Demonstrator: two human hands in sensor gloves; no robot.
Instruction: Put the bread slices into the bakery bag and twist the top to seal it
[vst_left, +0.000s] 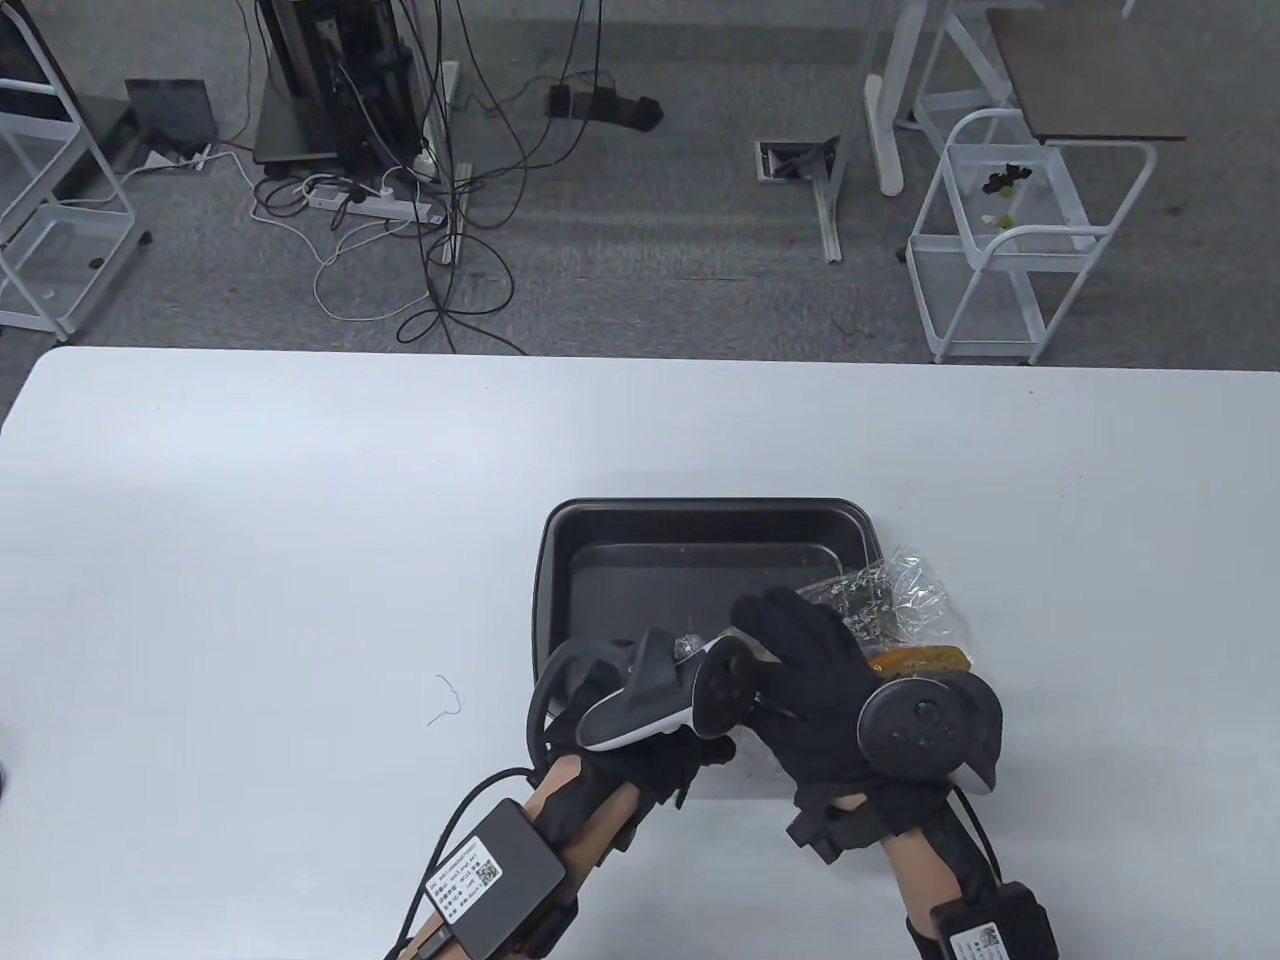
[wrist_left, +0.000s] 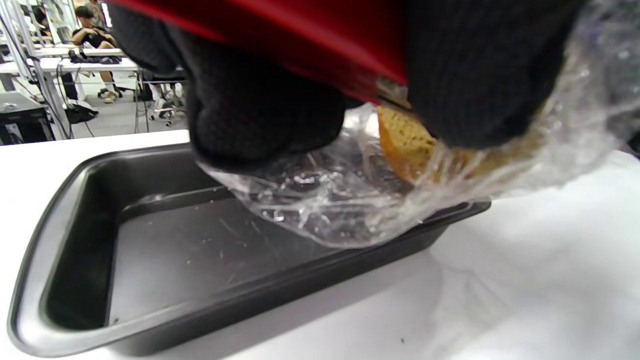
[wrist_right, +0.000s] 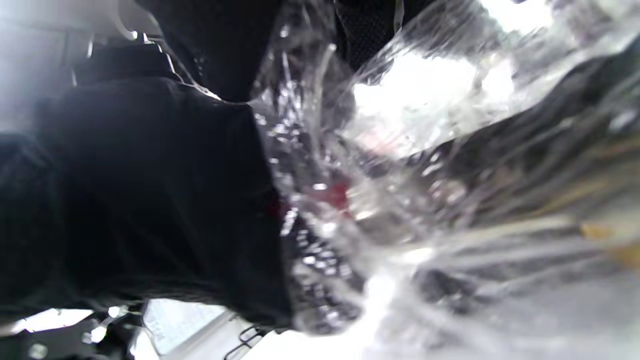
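Note:
A clear bakery bag (vst_left: 900, 595) lies across the right front corner of the black baking tray (vst_left: 700, 520), with the golden crust of a bread slice (vst_left: 925, 660) showing inside it. My right hand (vst_left: 800, 650) lies over the bag with its fingers curled into the plastic. My left hand (vst_left: 665, 765), mostly hidden under its tracker, meets the bag from the left. In the left wrist view its fingers (wrist_left: 260, 110) grip the crinkled bag (wrist_left: 325, 200) above the tray (wrist_left: 165, 260), and a bread slice (wrist_left: 402, 145) sits inside. The right wrist view shows blurred bunched plastic (wrist_right: 400, 200) against my glove (wrist_right: 140, 200).
The tray floor holds only crumbs. A short dark thread (vst_left: 445, 700) lies on the white table (vst_left: 250, 520) to the left. Beyond the far table edge are floor cables (vst_left: 400, 200) and a white wire cart (vst_left: 1010, 250).

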